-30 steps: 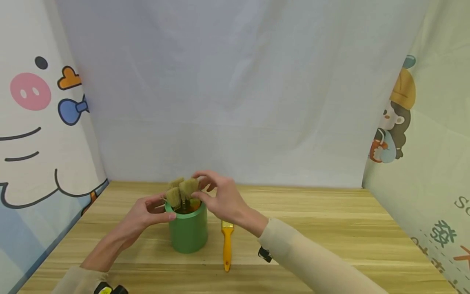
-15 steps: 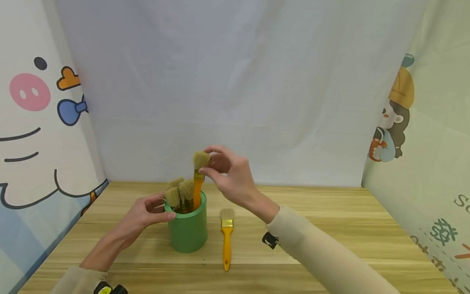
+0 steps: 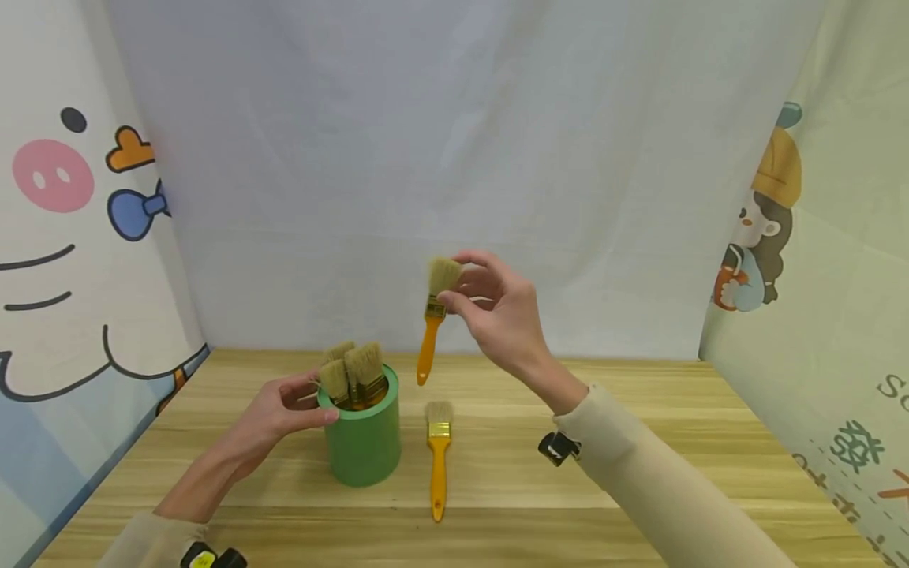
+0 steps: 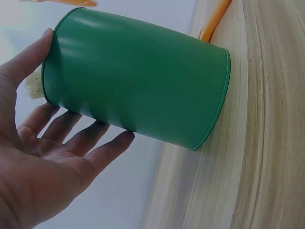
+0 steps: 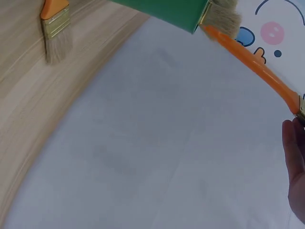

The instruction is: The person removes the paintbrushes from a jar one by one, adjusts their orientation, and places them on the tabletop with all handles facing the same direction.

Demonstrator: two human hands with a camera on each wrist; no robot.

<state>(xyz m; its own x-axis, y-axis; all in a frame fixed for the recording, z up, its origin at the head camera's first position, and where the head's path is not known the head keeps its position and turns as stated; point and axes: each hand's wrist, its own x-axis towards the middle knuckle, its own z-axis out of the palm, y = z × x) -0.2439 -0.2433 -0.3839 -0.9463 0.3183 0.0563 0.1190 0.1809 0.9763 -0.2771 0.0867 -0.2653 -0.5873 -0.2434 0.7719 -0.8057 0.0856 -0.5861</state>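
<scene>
My right hand (image 3: 500,315) pinches a paintbrush (image 3: 428,343) near its metal ferrule, in the air above the table. Its pale bristles point up and its orange handle hangs down. With thumb and fingers on opposite sides, my left hand (image 3: 273,414) steadies a green cylindrical pot (image 3: 364,451), which stands upright on the table. Several more paintbrushes (image 3: 365,367) poke bristles-up from the pot; their handles are mostly hidden inside. Another paintbrush (image 3: 438,465) lies flat to the right of the pot, bristles toward the back. The right wrist view catches only the fingers (image 5: 293,148) of my right hand.
The wooden table (image 3: 604,465) runs back to a hanging white cloth (image 3: 454,158). Printed cloths with cartoon figures enclose the left side (image 3: 57,315) and the right side (image 3: 838,276).
My right hand has drawn one paintbrush up out of the pot and carried it right and upward. The left hand has stayed on the pot.
</scene>
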